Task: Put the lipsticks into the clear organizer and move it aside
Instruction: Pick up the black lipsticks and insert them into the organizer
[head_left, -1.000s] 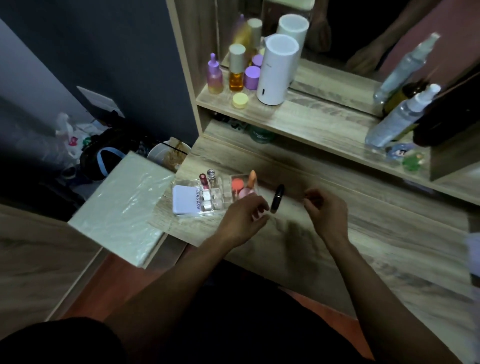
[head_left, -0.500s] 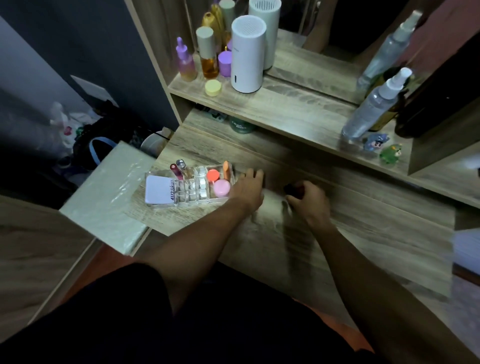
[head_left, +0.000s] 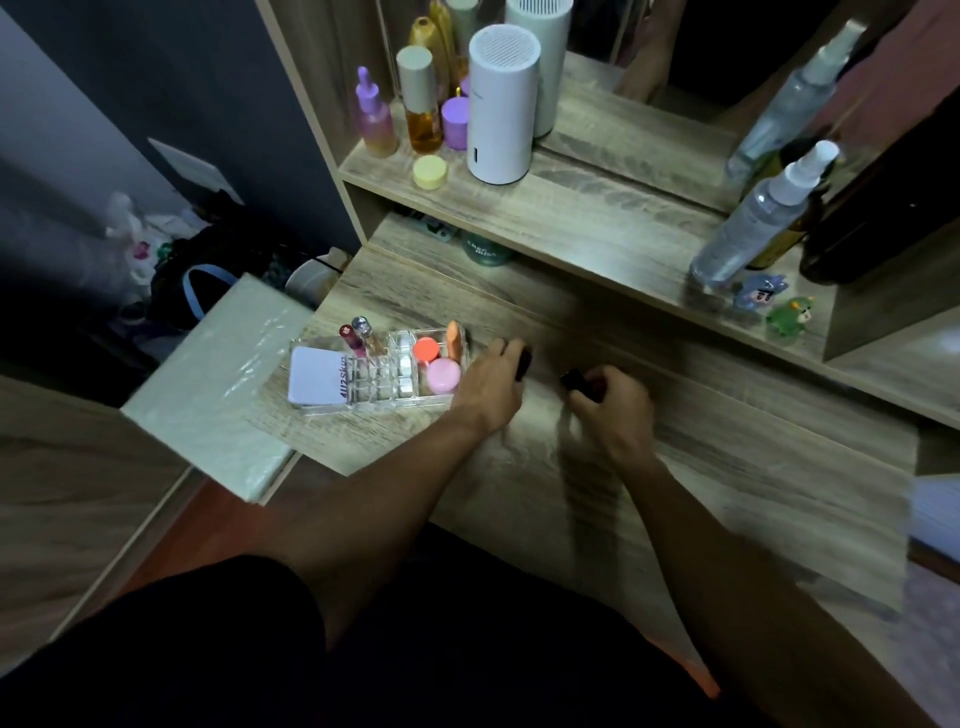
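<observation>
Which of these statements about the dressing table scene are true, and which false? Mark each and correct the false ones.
1. The clear organizer sits on the tabletop. True.
2. The left hand holds a dark lipstick. True.
3. The white cylinder lies tipped over. False: it stands upright on the shelf.
4. The right hand rests inside the organizer. False: it is on the tabletop, closed around a dark object.

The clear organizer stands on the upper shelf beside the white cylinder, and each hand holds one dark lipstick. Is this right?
Not quite. The head view shows the clear organizer on the lower desk surface, just left of the left hand, not on the upper shelf beside the white cylinder. The rest holds: the left hand and the right hand each hold a dark lipstick.
</observation>
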